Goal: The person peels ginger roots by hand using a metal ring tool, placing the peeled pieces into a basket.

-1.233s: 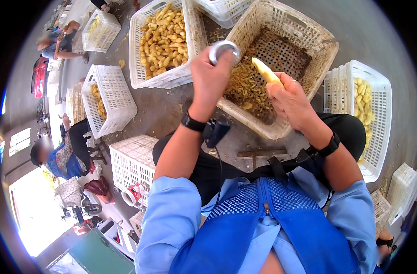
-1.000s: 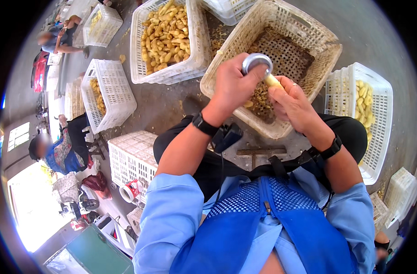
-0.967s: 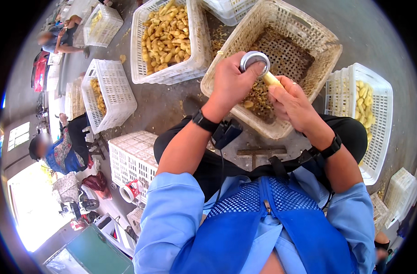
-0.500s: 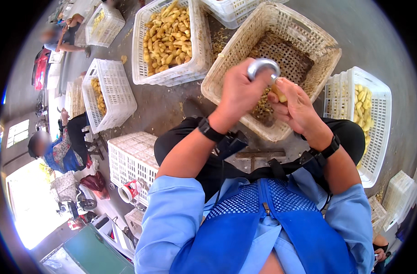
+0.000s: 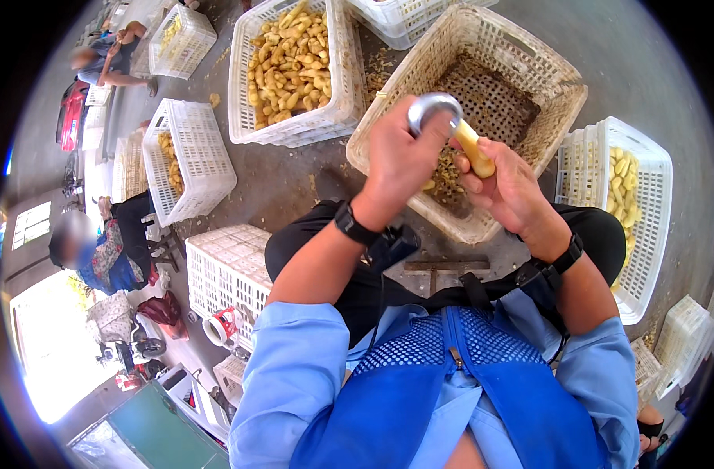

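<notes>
My left hand point(image 5: 404, 152) is closed around a silver peeler point(image 5: 434, 102) with a rounded, ring-like metal body. A long, pale yellow root vegetable point(image 5: 477, 153) sits in my right hand point(image 5: 509, 186), its fingers and thumb gripping the near end. The far end of the root lies close against the peeler; whether the blade touches it cannot be made out. Both hands are above a brown-stained plastic crate point(image 5: 556, 141), with peelings point(image 5: 448, 187) on its near floor.
A white crate point(image 5: 341, 102) at the back left holds many unpeeled-looking roots. Pale peeled ones lie in another white crate point(image 5: 659, 211) at my right. An upturned-looking crate point(image 5: 226, 262) stands by my left knee. Two people point(image 5: 111, 254) sit farther off to the left.
The root now stands out farther from my right hand, tilted up toward the peeler. My left hand has shifted slightly left with the peeler, opening a little space between the hands.
</notes>
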Demonstrator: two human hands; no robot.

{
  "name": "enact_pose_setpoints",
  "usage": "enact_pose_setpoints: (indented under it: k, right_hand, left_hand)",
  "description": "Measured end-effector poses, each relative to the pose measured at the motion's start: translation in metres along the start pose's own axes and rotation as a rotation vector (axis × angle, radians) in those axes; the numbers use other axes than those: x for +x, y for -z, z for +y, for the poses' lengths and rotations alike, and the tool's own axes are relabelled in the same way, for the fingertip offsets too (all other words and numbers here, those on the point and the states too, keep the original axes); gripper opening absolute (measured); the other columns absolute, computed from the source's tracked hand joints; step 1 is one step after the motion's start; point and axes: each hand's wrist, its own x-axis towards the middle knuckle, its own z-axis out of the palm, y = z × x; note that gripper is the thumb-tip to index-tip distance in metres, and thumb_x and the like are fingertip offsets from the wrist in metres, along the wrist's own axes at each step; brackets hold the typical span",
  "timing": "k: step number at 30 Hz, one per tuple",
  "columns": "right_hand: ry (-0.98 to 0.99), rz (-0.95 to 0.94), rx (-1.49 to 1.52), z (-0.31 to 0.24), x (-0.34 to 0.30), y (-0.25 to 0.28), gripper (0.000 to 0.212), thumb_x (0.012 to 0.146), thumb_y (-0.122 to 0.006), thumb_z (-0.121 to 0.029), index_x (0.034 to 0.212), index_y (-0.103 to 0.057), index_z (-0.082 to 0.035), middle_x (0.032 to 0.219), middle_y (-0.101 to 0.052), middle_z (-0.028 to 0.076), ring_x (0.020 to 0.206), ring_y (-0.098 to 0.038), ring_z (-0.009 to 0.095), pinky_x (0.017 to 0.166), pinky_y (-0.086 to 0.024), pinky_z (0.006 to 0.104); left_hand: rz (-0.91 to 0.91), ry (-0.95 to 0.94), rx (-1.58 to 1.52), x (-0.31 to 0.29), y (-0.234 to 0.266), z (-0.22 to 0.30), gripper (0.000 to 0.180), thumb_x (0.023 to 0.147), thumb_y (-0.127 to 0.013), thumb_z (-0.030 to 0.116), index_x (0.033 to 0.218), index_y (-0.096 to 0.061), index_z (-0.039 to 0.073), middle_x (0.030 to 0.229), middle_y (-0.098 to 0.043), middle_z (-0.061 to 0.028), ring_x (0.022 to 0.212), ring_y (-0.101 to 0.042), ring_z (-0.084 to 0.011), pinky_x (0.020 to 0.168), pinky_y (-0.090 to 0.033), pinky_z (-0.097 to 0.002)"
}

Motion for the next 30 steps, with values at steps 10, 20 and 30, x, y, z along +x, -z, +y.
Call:
enact_pose_setpoints:
  k: [10,20,30]
  right_hand:
    - [-0.055,-0.083,0.073,0.001,-0.003,-0.002,0.044,0.101,-0.043,-0.036,0.122,-0.055,0.001,0.083,-0.052,-0.001,0.062,-0.043,0.006,0.047,-0.032,0.0193]
    - [-0.128,0.008,-0.035,0.004,0.001,0.006,0.038,0.103,-0.037,-0.032,0.114,-0.053,0.0,0.084,-0.055,0.004,0.063,-0.048,0.009,0.046,-0.036,0.0218]
    - [0.003,0.15,-0.128,0.015,0.005,0.011,0.028,0.103,-0.042,-0.038,0.1,-0.048,-0.011,0.07,-0.053,0.003,0.046,-0.037,0.006,0.038,-0.025,0.0221]
  left_hand:
    - [0.232,0.115,0.147,0.051,0.039,-0.057,0.015,0.091,-0.069,0.014,0.093,-0.068,-0.001,0.074,-0.065,-0.0042,0.066,-0.055,-0.0079,0.059,-0.046,-0.0278]
    - [0.112,-0.018,-0.063,0.027,-0.004,-0.045,0.017,0.093,-0.068,0.016,0.096,-0.066,0.0,0.075,-0.062,0.0015,0.065,-0.051,-0.0041,0.056,-0.042,-0.0222]
    - [-0.099,0.053,0.011,-0.009,-0.008,-0.008,0.015,0.09,-0.07,0.014,0.094,-0.066,0.001,0.076,-0.064,-0.0048,0.069,-0.055,-0.0088,0.062,-0.047,-0.0277]
